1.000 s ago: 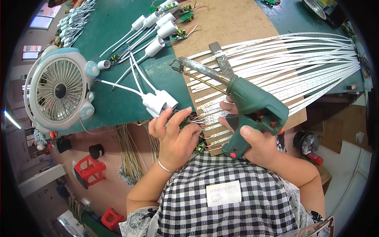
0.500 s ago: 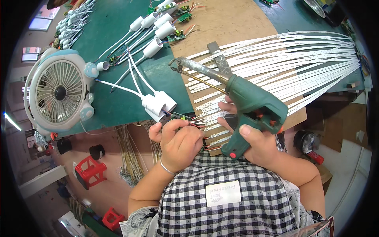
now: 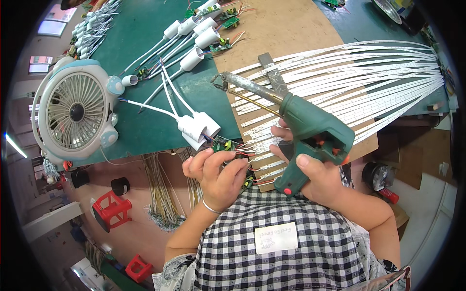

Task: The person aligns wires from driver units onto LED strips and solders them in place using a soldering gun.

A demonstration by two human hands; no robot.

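Note:
My right hand [image 3: 318, 179] is wrapped round the handle of a green soldering gun [image 3: 318, 121]. Its metal barrel points up and left over the brown board [image 3: 286, 29], with the tip above the strip ends. My left hand [image 3: 216, 182] is at the board's near left edge, fingers curled and thumb pressed in; what they pinch is hidden. Just beyond those fingers lies a small green circuit board [image 3: 224, 144], wired toward the white LED strips [image 3: 330, 92]. Another circuit board [image 3: 248, 181] sits beside the hand. White cylindrical caps with cables [image 3: 191, 127] rest beyond.
A dark metal bar [image 3: 273, 72] lies across the fanned strips. To the left stands a white and blue fan [image 3: 75, 111]. More white caps [image 3: 191, 59] with circuit boards lie farther back on the green table [image 3: 136, 29]. Red stools [image 3: 112, 211] stand on the floor.
My left hand has shifted slightly, its fingers lifting and bunching, so both circuit boards show more. The soldering gun stays almost in place in my right hand. The whole view has shifted a little.

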